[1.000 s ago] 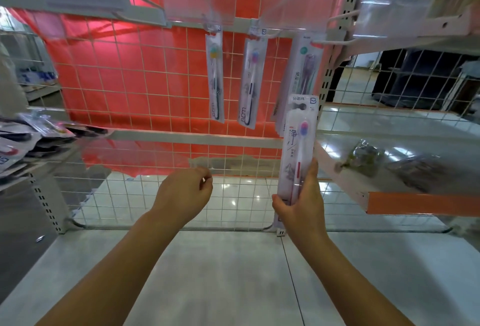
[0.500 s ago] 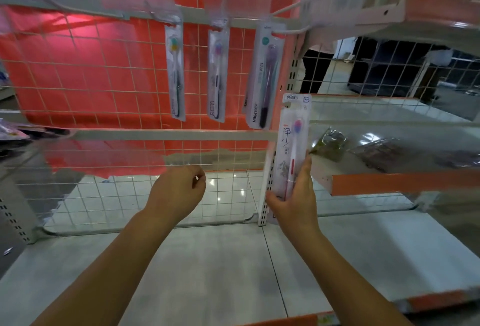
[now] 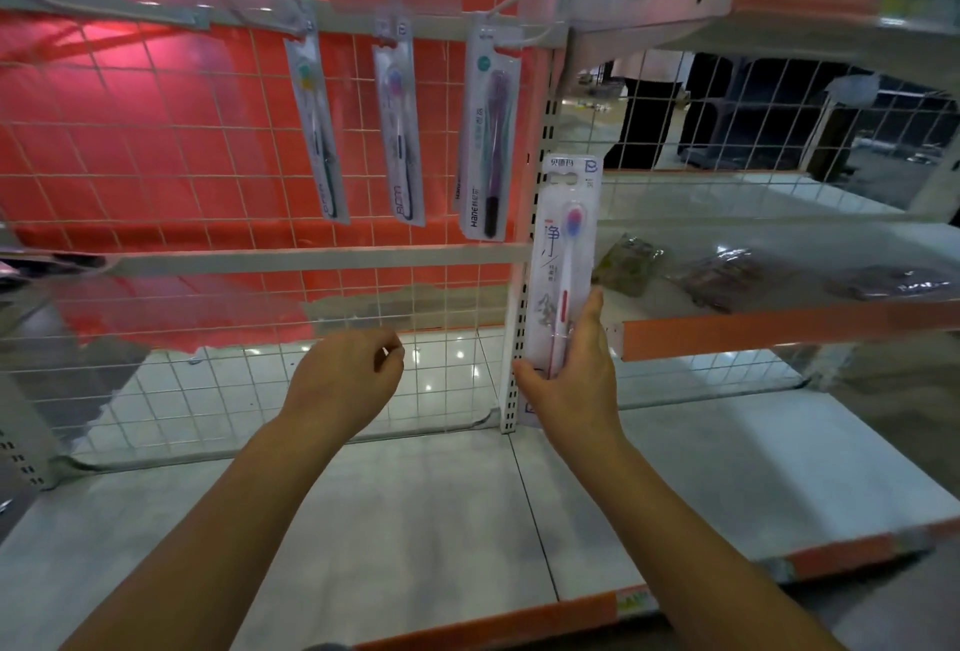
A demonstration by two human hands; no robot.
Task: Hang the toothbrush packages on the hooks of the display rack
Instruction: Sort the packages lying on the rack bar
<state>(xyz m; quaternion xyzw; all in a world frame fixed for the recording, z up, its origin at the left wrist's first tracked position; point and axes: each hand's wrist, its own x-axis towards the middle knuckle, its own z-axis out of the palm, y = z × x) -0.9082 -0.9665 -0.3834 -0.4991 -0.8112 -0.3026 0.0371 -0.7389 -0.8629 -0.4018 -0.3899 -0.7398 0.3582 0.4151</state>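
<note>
Toothbrush package (image 3: 563,266) stays upright in the right hand (image 3: 576,385), fingers curled round its bottom. Left hand (image 3: 345,380) holds nothing, loosely curled. View swung right; not hung yet.

**Shelves and backdrop around the rack**

A red sheet (image 3: 156,141) hangs behind the white wire grid (image 3: 208,380). On the right, an orange-edged shelf (image 3: 779,328) carries several clear bags of dark goods (image 3: 722,276). A pale bottom shelf (image 3: 415,520) lies below, with glossy floor tiles (image 3: 441,370) visible through the grid.
</note>
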